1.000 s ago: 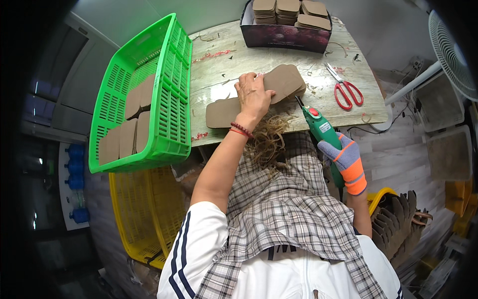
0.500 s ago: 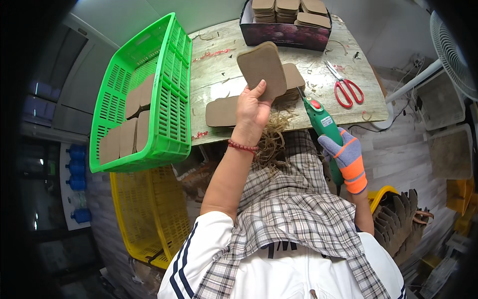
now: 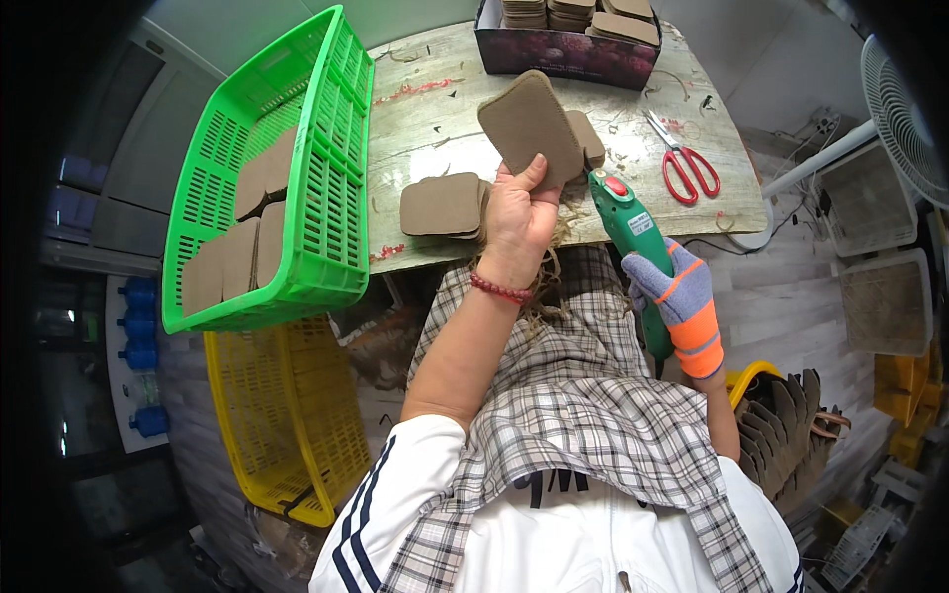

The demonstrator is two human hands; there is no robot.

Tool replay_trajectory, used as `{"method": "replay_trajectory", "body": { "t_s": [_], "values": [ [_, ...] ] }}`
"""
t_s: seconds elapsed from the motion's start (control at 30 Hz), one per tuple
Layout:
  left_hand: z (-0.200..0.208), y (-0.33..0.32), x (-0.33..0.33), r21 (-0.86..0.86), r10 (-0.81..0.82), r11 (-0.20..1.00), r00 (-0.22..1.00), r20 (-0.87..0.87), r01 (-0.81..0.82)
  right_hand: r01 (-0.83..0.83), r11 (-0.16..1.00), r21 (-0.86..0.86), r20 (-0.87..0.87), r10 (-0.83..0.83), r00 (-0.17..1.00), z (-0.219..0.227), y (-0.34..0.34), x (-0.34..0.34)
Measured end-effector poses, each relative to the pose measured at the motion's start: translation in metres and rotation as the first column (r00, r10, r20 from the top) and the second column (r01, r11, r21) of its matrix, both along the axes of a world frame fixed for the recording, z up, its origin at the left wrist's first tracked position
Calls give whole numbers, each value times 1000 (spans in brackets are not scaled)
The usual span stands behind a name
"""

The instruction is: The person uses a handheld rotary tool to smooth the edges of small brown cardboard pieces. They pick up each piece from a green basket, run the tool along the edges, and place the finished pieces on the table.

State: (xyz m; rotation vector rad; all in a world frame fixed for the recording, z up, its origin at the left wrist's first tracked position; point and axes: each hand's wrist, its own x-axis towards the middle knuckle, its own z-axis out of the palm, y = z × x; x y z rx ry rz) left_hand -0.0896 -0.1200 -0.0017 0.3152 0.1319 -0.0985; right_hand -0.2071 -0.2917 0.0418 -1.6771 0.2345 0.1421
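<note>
My left hand (image 3: 521, 219), with a red bead bracelet at its wrist, pinches a brown rounded-corner pad (image 3: 532, 127) by its lower end, thumb on top. In my right hand (image 3: 684, 308), gloved in grey and orange, is a green electric hand tool (image 3: 625, 219) with a red button. Its thin dark tip is close to the pad's lower right edge; whether they touch I cannot tell. To the left lies a stack of pads (image 3: 440, 205). More brown pads (image 3: 587, 136) lie partly hidden behind the held one. Stringy scraps (image 3: 556, 285) hang below my left hand.
Red-handled scissors (image 3: 689, 176) lie on the table (image 3: 415, 119). At the back stands a dark box (image 3: 563, 61) of stacked pads. A green crate (image 3: 338, 168) with pads is on the left, a yellow crate (image 3: 321, 415) below it. A white fan (image 3: 895, 119) stands right.
My left hand and the pad have shifted slightly right, toward the tool. The tool's tip is now closer to the pad's edge. More of the left stack shows, and the view has shifted a little.
</note>
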Motion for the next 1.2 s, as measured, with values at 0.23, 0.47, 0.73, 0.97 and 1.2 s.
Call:
{"method": "replay_trajectory", "body": {
  "t_s": [0.23,0.47,0.73,0.97,1.2],
  "values": [
    [-13,-7,-17,86,-94,992,995,32,91,53,996,73,-10,-52,999,9,0,2],
    [-21,6,-31,280,-200,943,978,52,178,55,997,61,-33,-53,998,25,-6,5],
    [-2,69,-12,659,-333,727,938,95,191,-97,994,-43,-66,94,993,32,-18,0],
    [16,108,3,818,-485,493,874,-22,295,-216,970,-111,-106,205,973,31,-10,0],
    [8,110,-9,829,-571,373,807,-148,417,-237,968,-87,-85,230,969,27,0,8]
  ]
}}
